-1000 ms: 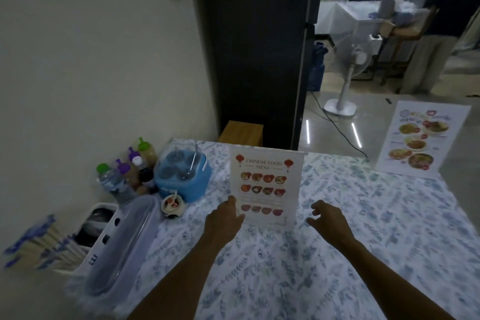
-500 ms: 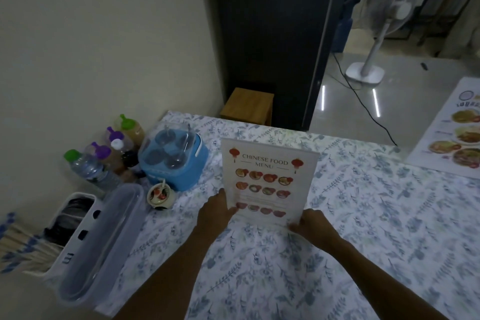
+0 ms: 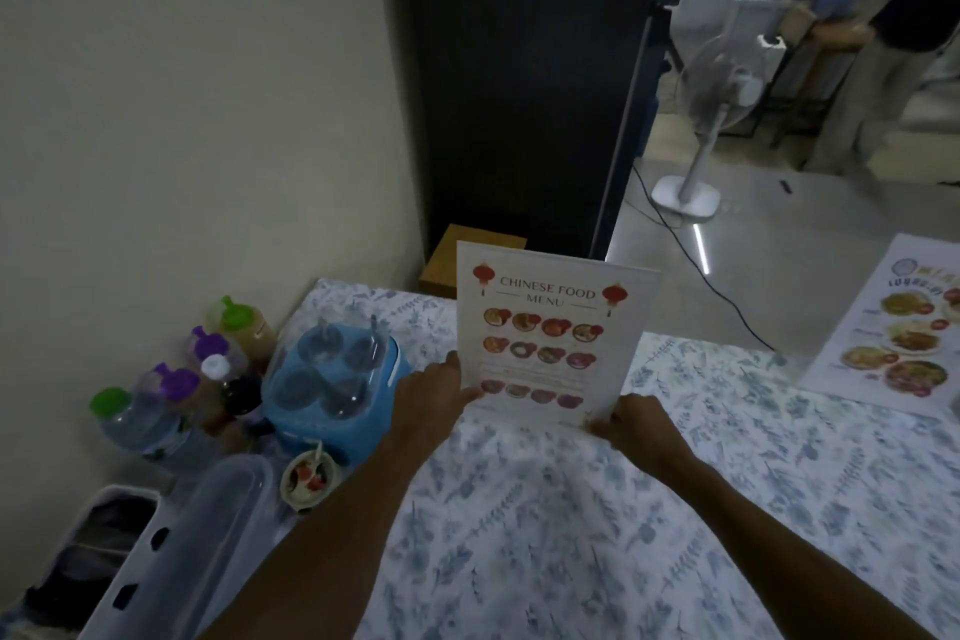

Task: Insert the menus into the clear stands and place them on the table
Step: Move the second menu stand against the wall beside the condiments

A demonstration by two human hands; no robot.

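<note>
A Chinese food menu in its clear stand [image 3: 550, 333] is upright over the table [image 3: 571, 509], which has a floral cloth. My left hand [image 3: 434, 392] grips its lower left edge. My right hand [image 3: 636, 424] holds its lower right corner. I cannot tell whether its base touches the cloth. A second menu in a stand [image 3: 904, 327] is at the table's right side, partly cut off by the frame.
Along the left wall stand sauce bottles [image 3: 218, 359], a water bottle [image 3: 135, 418], a blue holder with cups [image 3: 332, 390], a small sauce dish [image 3: 309, 476], a clear lidded box [image 3: 192, 551]. Beyond the table: wooden stool [image 3: 441, 260], dark cabinet [image 3: 519, 68], floor fan [image 3: 711, 109], a person at the far right.
My right hand, open beside the menu a second ago, has closed on the lower right corner. The stand now sits higher and nearer the table's far edge in view.
</note>
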